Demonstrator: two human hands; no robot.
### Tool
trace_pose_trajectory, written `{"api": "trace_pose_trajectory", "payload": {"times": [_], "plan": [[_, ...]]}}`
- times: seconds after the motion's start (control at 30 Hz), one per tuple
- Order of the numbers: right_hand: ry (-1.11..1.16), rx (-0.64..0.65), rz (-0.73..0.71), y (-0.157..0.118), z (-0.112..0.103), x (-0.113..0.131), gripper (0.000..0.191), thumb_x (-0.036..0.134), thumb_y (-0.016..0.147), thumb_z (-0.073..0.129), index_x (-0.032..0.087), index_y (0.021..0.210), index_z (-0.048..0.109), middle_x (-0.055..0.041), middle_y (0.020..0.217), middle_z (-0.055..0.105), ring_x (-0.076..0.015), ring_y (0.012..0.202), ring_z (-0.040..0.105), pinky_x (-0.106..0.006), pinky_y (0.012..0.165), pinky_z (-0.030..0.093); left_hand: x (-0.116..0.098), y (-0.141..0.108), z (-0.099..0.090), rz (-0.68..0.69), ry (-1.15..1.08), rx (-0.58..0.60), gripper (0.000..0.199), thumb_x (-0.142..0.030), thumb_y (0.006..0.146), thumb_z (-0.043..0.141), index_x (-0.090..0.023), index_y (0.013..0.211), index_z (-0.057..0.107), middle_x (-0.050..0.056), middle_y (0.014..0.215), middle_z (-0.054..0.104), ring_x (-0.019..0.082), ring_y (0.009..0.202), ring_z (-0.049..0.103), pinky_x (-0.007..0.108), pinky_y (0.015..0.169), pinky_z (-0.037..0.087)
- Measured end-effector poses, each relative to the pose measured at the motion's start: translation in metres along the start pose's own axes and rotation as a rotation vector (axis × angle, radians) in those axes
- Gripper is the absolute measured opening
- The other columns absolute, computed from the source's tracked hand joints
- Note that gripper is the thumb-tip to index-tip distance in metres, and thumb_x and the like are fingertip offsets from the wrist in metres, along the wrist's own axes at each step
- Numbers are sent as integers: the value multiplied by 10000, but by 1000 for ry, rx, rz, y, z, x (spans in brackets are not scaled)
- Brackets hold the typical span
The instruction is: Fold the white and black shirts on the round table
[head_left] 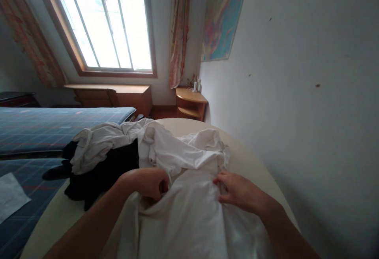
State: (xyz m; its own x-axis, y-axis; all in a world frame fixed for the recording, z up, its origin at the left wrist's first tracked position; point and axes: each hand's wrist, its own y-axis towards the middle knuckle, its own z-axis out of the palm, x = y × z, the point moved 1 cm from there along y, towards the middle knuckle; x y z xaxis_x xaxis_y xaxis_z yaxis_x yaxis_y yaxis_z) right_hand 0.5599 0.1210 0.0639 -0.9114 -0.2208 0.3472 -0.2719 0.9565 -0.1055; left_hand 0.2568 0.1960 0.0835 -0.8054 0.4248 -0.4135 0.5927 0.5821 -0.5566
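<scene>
The left hand (152,184) curls its fingers closed on the white garment (189,211); the right hand (232,190), thumb and fingers apart, touches its right side. Black clothing (118,168) lies left of the garment.

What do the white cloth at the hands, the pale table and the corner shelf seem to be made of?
White cloth: thin fabric, perhaps cotton, mostly matte; it drapes in soft folds.
Pale table: smooth top, possibly laminate or painted wood; even cream colour, no visible grain.
Corner shelf: probably wood or veneer, slightly glossy, from its warm brown tone and light sheen.
</scene>
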Motion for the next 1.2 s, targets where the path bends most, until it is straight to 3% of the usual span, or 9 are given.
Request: {"api": "trace_pose_trajectory", "payload": {"times": [0.1,0.23,0.3,0.4,0.53,0.67,0.8,1.0,1.2], "plan": [[8,24,-2,-7,-1,4,192,238,690,784,246,879,752,-45,909,740,-242,833,690,-304,747,509,-3,-3,-7,42,-170,13,182,-290,738,664,-202,897,664,6,779,715,190,646,688,248,544,505],[22,-25,-22,1,-5,10,135,289,849,652,252,937,747,-35,807,741,-204,719,685,-287,690,507,6,10,-15,137,41,-635,298,-355,873,583,-186,1111,638,82,1072,706,231,921,688,345,845,534],[-20,-144,-56,12,-4,9,236,191,880,565,244,1053,717,-58,970,745,-223,871,696,-325,798,532,12,21,-11,155,131,-756,450,-329,867,607,-183,1290,556,125,1320,606,263,1122,633,378,997,479],[-126,-339,-128,27,5,-7,480,42,840,467,229,1252,629,-101,1314,630,-248,1213,586,-416,1042,466,16,32,-2,138,212,-623,542,-255,836,623,-176,1362,519,142,1327,603,284,1197,600,380,1027,465],[-166,-365,-59,34,19,-38,677,-5,809,402,176,1460,454,-153,1488,485,-258,1337,500,-445,1102,425,8,28,3,46,319,-487,303,-154,786,566,-160,1065,685,134,1065,717,290,1024,680,365,899,514],[-139,-189,24,26,9,-39,591,22,782,448,167,1338,586,-134,1324,632,-246,1189,615,-369,1037,454,-5,11,0,39,215,-303,210,-259,725,666,-191,918,714,82,902,756,272,859,715,313,731,526],[-100,55,133,8,-15,-11,284,143,787,543,193,969,755,-83,975,755,-225,895,696,-277,775,482,-5,4,-4,46,-100,-38,381,-485,843,597,-209,1096,667,32,819,753,196,643,703,258,577,510],[-47,356,170,-7,-27,15,284,328,857,538,175,716,732,-36,628,690,-145,544,601,-237,506,329,17,17,-16,-61,293,-873,366,-292,884,615,-226,1243,632,122,1351,604,295,1210,584,401,1021,455],[-206,-148,136,24,-21,-11,342,341,937,490,213,1212,649,-98,1140,711,-222,952,681,-295,804,474,32,25,-11,-305,317,-818,402,-278,894,606,-194,1287,619,195,1474,462,323,1224,581,405,995,461]]}}
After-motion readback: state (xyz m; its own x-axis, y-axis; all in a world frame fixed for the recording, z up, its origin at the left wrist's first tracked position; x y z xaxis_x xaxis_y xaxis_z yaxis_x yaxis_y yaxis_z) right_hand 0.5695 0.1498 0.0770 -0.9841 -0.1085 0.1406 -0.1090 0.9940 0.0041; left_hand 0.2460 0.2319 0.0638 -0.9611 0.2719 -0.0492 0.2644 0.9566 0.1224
